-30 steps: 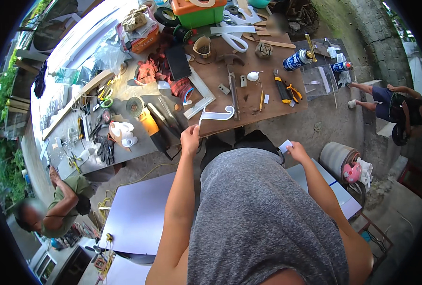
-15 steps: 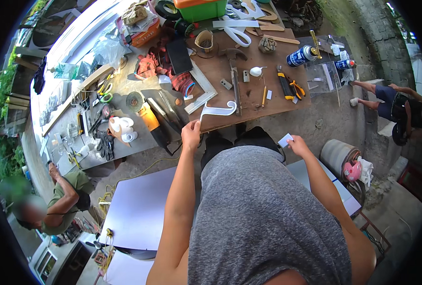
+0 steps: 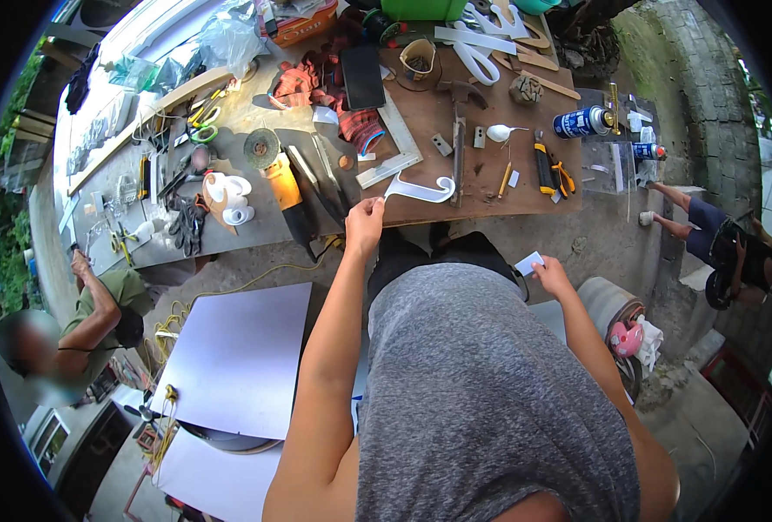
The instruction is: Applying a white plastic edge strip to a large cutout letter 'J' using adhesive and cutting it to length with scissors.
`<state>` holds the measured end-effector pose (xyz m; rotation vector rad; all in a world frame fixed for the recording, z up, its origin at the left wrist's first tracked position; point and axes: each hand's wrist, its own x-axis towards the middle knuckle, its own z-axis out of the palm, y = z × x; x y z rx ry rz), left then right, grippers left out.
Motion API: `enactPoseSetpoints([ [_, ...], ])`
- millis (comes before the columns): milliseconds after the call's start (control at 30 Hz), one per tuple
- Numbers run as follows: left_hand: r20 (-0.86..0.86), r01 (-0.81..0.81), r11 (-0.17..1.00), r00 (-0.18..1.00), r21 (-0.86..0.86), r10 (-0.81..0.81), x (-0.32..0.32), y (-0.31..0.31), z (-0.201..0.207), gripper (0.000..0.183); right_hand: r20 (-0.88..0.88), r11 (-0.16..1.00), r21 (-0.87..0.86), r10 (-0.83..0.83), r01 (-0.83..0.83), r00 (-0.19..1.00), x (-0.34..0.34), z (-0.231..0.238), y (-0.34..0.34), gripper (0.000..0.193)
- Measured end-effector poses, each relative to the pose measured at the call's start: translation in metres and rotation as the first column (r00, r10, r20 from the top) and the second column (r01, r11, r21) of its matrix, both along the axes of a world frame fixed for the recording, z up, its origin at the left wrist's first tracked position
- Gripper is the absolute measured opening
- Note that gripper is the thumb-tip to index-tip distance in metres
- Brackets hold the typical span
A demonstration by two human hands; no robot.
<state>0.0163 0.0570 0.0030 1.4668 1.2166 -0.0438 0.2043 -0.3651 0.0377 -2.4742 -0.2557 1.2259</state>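
The single head view comes from the left one of two fisheye cameras worn side by side, looking steeply down along the wearer's body. The grey shirt (image 3: 490,391) is nearest, large in the lower middle of the frame; the left hand (image 3: 364,224) and right hand (image 3: 553,275) show farther off, around the centre. The workbench (image 3: 481,191) spans the upper half, and straight edges bend toward the round, black-bordered rim.

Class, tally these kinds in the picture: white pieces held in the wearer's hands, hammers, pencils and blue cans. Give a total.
Held white pieces: 2 (curly piece in left hand, card in right hand)
Hammer: 1
Pencil: 1
Blue cans: 2
Total: 6
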Motion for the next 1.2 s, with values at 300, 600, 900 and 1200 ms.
enactPoseSetpoints([
  [300, -0.066, 0.033, 0.996, 0.997, 0.088, -0.027, 0.014, 0.004, 0.015, 0.040, 0.003, 1.000, 0.019, -0.004, 0.003, 1.000, -0.002, -0.009, -0.002, 0.025],
  [600, -0.058, 0.052, 0.992, 0.997, 0.116, -0.046, 0.014, 0.005, 0.008, 0.036, -0.018, 0.998, 0.056, -0.036, 0.037, 0.999, -0.009, -0.020, -0.009, 0.024],
  [900, -0.075, 0.066, 0.996, 0.995, 0.057, -0.061, 0.016, 0.006, 0.017, 0.040, -0.039, 0.999, 0.015, -0.033, 0.033, 0.999, -0.012, -0.020, -0.003, 0.025],
  [1200, 0.022, 0.017, 1.000, 1.000, 0.002, -0.017, 0.008, 0.006, -0.001, 0.037, -0.028, 0.998, 0.012, -0.055, 0.056, 0.998, -0.012, -0.012, -0.002, 0.027],
])
